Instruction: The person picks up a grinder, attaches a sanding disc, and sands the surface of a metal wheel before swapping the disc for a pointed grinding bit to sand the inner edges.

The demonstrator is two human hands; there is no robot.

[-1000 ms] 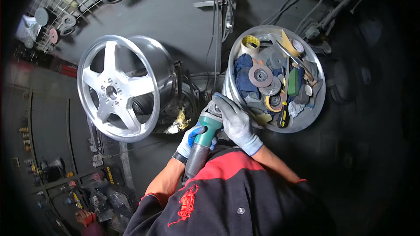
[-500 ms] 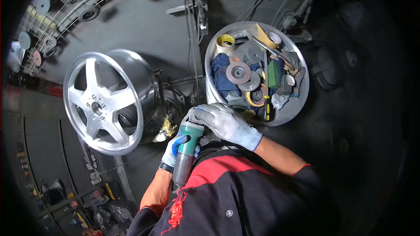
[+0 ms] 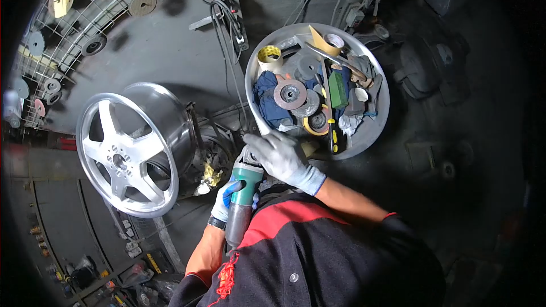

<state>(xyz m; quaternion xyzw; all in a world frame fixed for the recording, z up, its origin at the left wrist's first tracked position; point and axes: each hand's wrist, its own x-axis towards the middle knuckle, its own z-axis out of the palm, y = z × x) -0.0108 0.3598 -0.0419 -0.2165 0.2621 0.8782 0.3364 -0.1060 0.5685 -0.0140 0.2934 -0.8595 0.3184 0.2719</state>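
My left hand (image 3: 226, 198), in a white and blue glove, is wrapped around the green body of an angle grinder (image 3: 245, 185). The grinder stands close against my jacket, its metal head pointing away from me. My right hand (image 3: 280, 159), in a pale glove, lies over the grinder's head with its fingers smeared by motion. It partly hides the head, and I cannot tell whether those fingers grip it. Left of the hands a silver five-spoke wheel rim (image 3: 128, 156) sits tilted on its side.
A round drum top (image 3: 372, 131) beyond my hands holds a flap disc (image 3: 290, 95), a green block (image 3: 338, 90), a tape roll (image 3: 269, 57) and a yellow-black handled tool (image 3: 333, 136). Discs hang on a wire rack (image 3: 105, 20) at upper left. Cables (image 3: 224, 20) run down the wall.
My right hand has shifted slightly over the grinder's head, its fingers now blurred. The view has turned a little, so the drum and wheel rim sit further left. My left hand keeps its grip.
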